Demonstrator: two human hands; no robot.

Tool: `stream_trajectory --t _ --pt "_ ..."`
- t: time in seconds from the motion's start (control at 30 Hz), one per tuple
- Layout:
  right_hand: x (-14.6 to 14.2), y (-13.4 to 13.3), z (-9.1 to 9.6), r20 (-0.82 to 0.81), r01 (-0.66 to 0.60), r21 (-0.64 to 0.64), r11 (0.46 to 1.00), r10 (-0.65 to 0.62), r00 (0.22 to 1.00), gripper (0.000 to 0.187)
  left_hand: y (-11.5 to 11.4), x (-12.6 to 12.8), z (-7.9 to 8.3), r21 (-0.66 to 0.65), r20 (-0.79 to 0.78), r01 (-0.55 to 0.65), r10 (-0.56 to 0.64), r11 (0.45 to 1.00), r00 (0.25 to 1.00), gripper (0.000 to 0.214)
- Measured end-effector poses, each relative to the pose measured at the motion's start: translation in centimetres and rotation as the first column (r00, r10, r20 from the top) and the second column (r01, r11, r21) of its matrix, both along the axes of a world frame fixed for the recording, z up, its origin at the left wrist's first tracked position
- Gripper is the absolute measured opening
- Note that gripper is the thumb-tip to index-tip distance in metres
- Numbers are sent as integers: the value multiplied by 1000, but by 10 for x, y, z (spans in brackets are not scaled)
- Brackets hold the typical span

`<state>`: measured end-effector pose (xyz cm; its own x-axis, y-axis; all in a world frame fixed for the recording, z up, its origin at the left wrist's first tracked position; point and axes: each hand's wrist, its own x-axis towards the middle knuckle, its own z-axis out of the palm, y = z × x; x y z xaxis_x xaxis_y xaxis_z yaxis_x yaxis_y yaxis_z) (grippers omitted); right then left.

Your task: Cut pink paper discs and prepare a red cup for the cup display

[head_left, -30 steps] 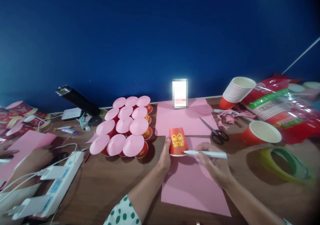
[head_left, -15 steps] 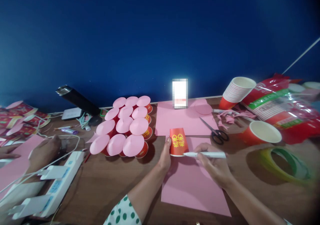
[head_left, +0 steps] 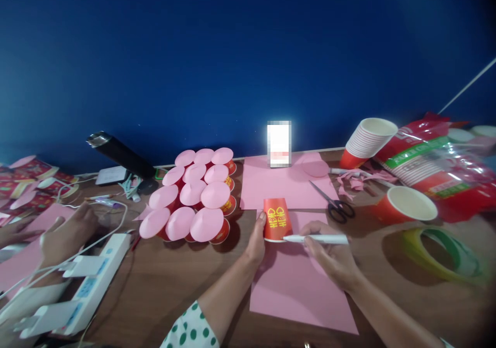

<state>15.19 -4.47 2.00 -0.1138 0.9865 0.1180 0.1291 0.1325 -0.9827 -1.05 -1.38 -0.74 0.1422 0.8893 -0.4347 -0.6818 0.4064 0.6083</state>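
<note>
On the table's pink paper sheet (head_left: pixel 298 286), left hand (head_left: pixel 256 242) grip closed around upturned red paper cup (head_left: pixel 276 219); right hand (head_left: pixel 330 255) pinches white pen (head_left: pixel 315 238), tip touching cup rim. Scissors (head_left: pixel 333 203) nearby.

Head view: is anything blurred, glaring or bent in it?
In the head view, the white box at the wall is pixelated and bright; the tape roll and power strip near the edges look soft and stretched; the cup at centre is sharp.
</note>
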Motion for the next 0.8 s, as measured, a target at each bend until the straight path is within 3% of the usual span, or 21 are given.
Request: stream_trajectory --t 0.4,0.8 --pt "-3 0 9 61 49 46 998 -51 997 17 1 -3 -2 26 -89 23 -20 999 996 43" --pt "-3 0 12 139 11 107 994 -26 990 13 0 -1 -1 1 1 6 -6 1000 1000 42"
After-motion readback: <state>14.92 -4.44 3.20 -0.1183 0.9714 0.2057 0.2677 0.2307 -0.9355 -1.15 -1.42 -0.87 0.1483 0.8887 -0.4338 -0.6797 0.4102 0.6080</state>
